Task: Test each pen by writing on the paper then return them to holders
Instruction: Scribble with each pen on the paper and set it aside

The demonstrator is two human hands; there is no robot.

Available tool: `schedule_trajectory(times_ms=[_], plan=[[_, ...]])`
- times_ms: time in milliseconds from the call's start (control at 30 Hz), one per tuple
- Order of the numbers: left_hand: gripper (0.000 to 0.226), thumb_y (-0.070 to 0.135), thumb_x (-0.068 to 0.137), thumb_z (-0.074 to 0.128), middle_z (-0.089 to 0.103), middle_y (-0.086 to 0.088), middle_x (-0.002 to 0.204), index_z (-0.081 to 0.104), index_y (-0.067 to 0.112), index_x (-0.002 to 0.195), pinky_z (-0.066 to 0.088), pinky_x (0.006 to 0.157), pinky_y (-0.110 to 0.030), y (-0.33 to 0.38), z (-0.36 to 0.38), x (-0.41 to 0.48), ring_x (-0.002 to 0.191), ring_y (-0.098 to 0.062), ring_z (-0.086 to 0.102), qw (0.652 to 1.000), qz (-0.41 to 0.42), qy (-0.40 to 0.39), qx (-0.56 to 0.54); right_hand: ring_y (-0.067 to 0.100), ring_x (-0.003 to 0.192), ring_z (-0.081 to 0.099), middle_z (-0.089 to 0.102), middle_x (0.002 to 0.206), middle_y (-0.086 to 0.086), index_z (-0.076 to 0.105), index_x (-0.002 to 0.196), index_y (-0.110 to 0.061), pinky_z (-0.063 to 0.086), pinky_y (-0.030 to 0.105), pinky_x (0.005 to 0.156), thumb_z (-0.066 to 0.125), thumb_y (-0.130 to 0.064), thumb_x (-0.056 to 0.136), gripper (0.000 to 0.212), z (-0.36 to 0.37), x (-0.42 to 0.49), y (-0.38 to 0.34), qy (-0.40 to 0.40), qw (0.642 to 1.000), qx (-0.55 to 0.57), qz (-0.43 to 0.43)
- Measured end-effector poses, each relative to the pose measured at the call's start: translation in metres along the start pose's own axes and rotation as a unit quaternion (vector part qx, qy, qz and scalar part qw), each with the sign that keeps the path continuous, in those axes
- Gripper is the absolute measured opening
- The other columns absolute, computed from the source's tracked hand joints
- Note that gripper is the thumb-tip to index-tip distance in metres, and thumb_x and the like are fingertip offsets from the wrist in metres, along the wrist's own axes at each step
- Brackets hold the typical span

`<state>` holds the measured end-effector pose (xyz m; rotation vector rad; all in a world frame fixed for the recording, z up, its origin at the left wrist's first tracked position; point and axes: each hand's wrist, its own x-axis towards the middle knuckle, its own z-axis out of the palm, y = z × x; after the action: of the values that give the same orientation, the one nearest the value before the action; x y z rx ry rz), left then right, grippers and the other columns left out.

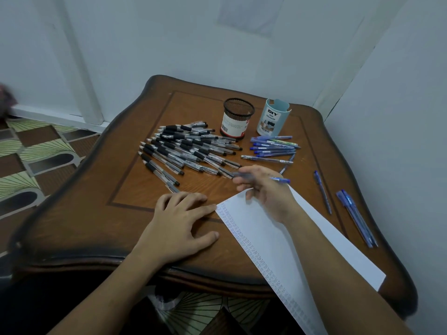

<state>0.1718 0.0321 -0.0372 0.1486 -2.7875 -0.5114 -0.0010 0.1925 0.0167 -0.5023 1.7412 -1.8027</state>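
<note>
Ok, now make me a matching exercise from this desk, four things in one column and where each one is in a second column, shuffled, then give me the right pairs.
Things
1. black mesh holder
2. black-grip pens
3. paper
4. blue pen

Places
A. near right of the table, hanging over its front edge
B. held in the right hand
C. upright, just left of the pale blue organizer
D. lying in a loose pile on the table's left half

Pairs: 1-C, 2-D, 3-A, 4-B

Two holders (pixel 238 119), one paper (pixel 261 233), dozens of pens (pixel 188 148).
</note>
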Motion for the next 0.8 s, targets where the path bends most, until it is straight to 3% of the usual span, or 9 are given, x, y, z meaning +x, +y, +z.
schedule_trajectory(times_ms=[67, 133, 200, 267, 400, 533, 667, 800], plan=[[0.062, 0.076, 0.082, 0.038, 0.051, 0.014, 0.136, 0.059, 0.041, 0.129, 0.025, 0.106, -0.046, 0.000, 0.000, 0.000, 0.128, -0.013, 0.041, 1.000, -0.002, -0.002, -0.004, 0.014, 0.057, 0.051, 0.060, 0.066, 0.007, 0.062, 0.080, -0.009, 0.039, 0.023, 0.051, 0.067, -0.024, 0.090, 0.018, 0.007, 0.004, 0.005, 0.004, 0.997, -0.069, -0.031], [0.061, 0.075, 0.082, 0.039, 0.052, 0.014, 0.135, 0.060, 0.041, 0.128, 0.022, 0.105, -0.043, 0.001, 0.000, 0.000, 0.127, -0.012, 0.040, 1.000, -0.001, 0.002, -0.004, 0.012, 0.050, 0.047, 0.052, 0.057, 0.002, 0.053, 0.075, -0.012, 0.038, 0.021, 0.048, 0.066, -0.034, 0.089, 0.028, 0.013, 0.008, 0.012, 0.006, 0.995, -0.091, -0.037], [0.060, 0.075, 0.081, 0.040, 0.054, 0.013, 0.133, 0.061, 0.040, 0.126, 0.021, 0.104, -0.041, 0.002, -0.001, 0.000, 0.125, -0.012, 0.041, 1.000, 0.000, 0.008, -0.004, 0.015, 0.056, 0.056, 0.058, 0.059, 0.002, 0.053, 0.076, -0.013, 0.047, 0.024, 0.056, 0.067, -0.035, 0.087, 0.028, 0.016, 0.011, 0.020, -0.015, 0.996, -0.075, -0.040], [0.059, 0.074, 0.081, 0.041, 0.054, 0.013, 0.133, 0.061, 0.040, 0.126, 0.023, 0.103, -0.042, 0.002, -0.001, 0.000, 0.125, -0.012, 0.041, 1.000, -0.001, 0.007, -0.003, 0.016, 0.059, 0.060, 0.060, 0.061, 0.004, 0.054, 0.075, -0.009, 0.051, 0.025, 0.061, 0.073, -0.018, 0.087, 0.024, 0.015, 0.012, 0.024, -0.034, 0.996, -0.073, -0.040], [0.060, 0.074, 0.081, 0.040, 0.053, 0.013, 0.134, 0.060, 0.040, 0.127, 0.025, 0.103, -0.044, 0.002, -0.002, 0.000, 0.125, -0.013, 0.041, 1.000, -0.002, 0.006, -0.001, 0.016, 0.048, 0.054, 0.053, 0.051, 0.009, 0.050, 0.063, 0.001, 0.047, 0.023, 0.051, 0.069, 0.010, 0.081, 0.027, 0.015, 0.017, 0.028, 0.008, 0.990, -0.123, -0.072], [0.060, 0.075, 0.082, 0.040, 0.052, 0.014, 0.134, 0.060, 0.041, 0.127, 0.026, 0.105, -0.047, 0.002, -0.002, 0.000, 0.126, -0.013, 0.041, 1.000, -0.006, -0.001, 0.001, 0.015, 0.046, 0.046, 0.041, 0.050, 0.010, 0.039, 0.056, 0.006, 0.040, 0.025, 0.050, 0.065, 0.010, 0.076, 0.033, 0.018, 0.016, 0.037, 0.063, 0.982, -0.144, -0.109], [0.060, 0.073, 0.082, 0.041, 0.053, 0.012, 0.134, 0.060, 0.040, 0.127, 0.025, 0.103, -0.044, 0.002, -0.001, 0.001, 0.125, -0.015, 0.043, 1.000, -0.006, -0.001, 0.003, 0.010, 0.049, 0.042, 0.042, 0.050, 0.002, 0.042, 0.050, -0.015, 0.037, 0.025, 0.052, 0.066, 0.001, 0.074, 0.038, 0.017, 0.018, 0.040, 0.045, 0.979, -0.154, -0.123], [0.059, 0.074, 0.082, 0.041, 0.052, 0.013, 0.135, 0.059, 0.040, 0.128, 0.023, 0.104, -0.043, 0.002, -0.002, 0.001, 0.126, -0.014, 0.042, 1.000, -0.005, -0.006, 0.004, 0.006, 0.050, 0.044, 0.042, 0.053, 0.006, 0.043, 0.054, -0.013, 0.044, 0.027, 0.056, 0.066, 0.002, 0.079, 0.037, 0.016, 0.017, 0.041, 0.036, 0.979, -0.162, -0.122]])
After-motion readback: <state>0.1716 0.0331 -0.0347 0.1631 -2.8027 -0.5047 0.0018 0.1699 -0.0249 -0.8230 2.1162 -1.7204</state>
